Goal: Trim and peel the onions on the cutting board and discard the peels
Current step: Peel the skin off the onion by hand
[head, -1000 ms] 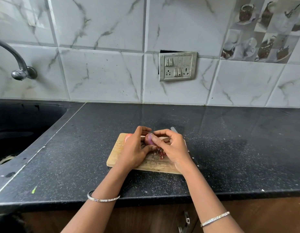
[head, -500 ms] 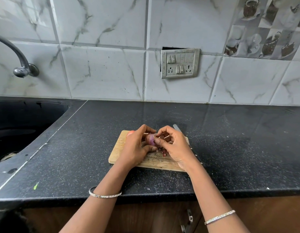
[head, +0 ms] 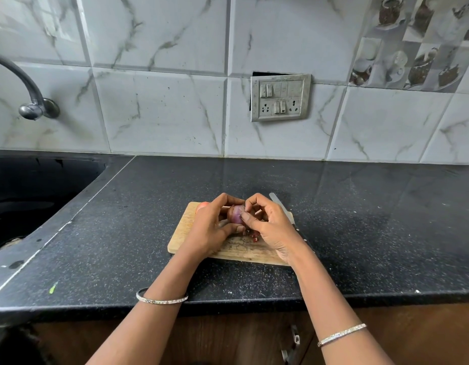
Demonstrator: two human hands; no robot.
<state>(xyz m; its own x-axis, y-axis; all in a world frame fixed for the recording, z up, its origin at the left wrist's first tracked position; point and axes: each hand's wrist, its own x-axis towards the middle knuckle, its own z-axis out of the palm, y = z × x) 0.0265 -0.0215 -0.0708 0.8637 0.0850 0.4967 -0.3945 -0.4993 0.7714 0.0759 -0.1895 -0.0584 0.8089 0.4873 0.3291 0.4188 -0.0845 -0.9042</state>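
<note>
- While my left hand (head: 209,229) cups the small red onion (head: 236,214) just above the wooden cutting board (head: 241,251), fingers curled round it, my right hand (head: 271,226) pinches at its skin with thumb and fingertips. Both hands are closed on the one onion.
- Purple flesh shows on the near face and a brown patch of skin clings at the far left. I judge the peeling partly done.
- Reddish peel scraps (head: 255,237) lie on the board under my right hand — none discarded yet, as far as I can see.
- What looks like a second onion (head: 202,204) peeks out behind my left hand at the board's far left corner. Peeled or not, I cannot tell.
- My knife (head: 282,208) lies along the board's right edge, in neither hand.
- Left to do, I reckon: strip the last skin, see to the other onion, clear the peels.
</note>
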